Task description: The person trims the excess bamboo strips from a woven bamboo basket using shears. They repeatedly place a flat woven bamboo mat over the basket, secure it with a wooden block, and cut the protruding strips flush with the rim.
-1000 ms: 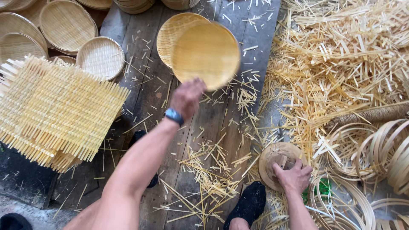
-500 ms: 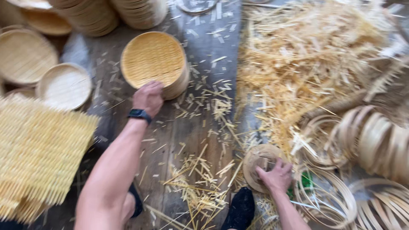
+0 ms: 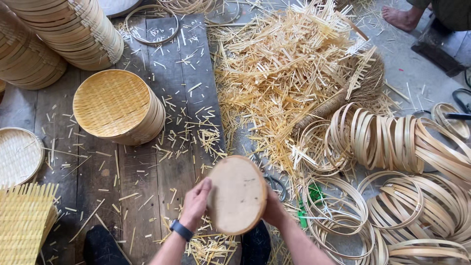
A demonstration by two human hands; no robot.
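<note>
Round wooden disc (image 3: 237,195): it is pale and smooth-faced, and it is held up off the plank floor (image 3: 171,73) in the lower middle of the view, tilted so that its flat face turns toward the camera. The left hand (image 3: 196,203), with a dark watch (image 3: 180,229) at the wrist, grips the disc's left edge, its fingers curled together around the rim. The right hand (image 3: 274,208) backs the right edge. Most of its fingers are hidden behind the wood, so it cannot be told whether they are spread or closed.

Just behind the disc, to its right, a pair of scissors (image 3: 273,182) lies among the chips. Up and to the left of the disc stands a low stack of woven trays (image 3: 117,105), and taller stacks (image 3: 64,29) stand farther that way. A single tray (image 3: 17,154) and a square woven mat (image 3: 24,221) lie well to the disc's left. Above and right of the disc is a big heap of bamboo slivers (image 3: 289,73), and to its right are rows of bamboo hoops (image 3: 392,142). Another person's bare foot (image 3: 400,17) shows far up to the right.

By the look of it, the disc has been picked up and is being steadied in both hands. Moving it anywhere calls for an even grip on both edges.
</note>
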